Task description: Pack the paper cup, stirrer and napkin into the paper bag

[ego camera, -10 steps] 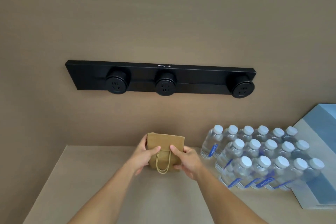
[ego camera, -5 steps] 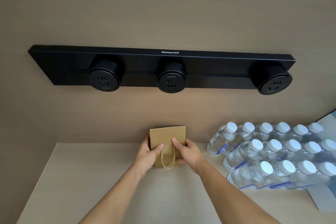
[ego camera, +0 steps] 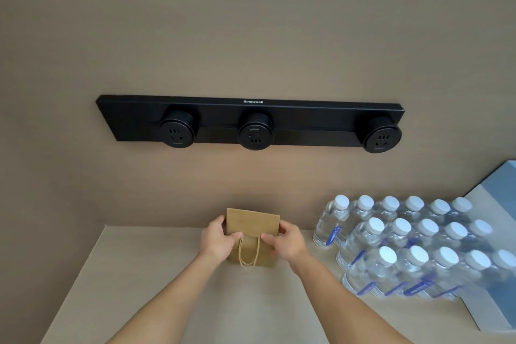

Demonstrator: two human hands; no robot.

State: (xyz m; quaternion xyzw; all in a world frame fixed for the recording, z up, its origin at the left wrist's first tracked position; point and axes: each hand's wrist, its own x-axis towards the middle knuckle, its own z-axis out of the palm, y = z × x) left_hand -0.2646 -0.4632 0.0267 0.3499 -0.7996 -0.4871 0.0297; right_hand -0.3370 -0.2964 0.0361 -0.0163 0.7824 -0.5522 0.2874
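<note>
A small brown paper bag [ego camera: 252, 225] with a twisted paper handle stands upright on the beige counter [ego camera: 156, 288], close to the back wall. My left hand [ego camera: 216, 239] grips its left edge, thumb on the front face. My right hand [ego camera: 287, 240] grips its right edge the same way. The bag's top looks flat and closed. No paper cup, stirrer or napkin shows in view.
A shrink-wrapped pack of several water bottles [ego camera: 405, 246] with white caps sits just right of the bag. A grey-blue box [ego camera: 497, 260] lies at the far right. A black socket rail [ego camera: 251, 123] is mounted on the wall above.
The view has shifted, pulling back from the wall. Both hands keep hold of the bag; the fingers have slid slightly toward its side edges.
</note>
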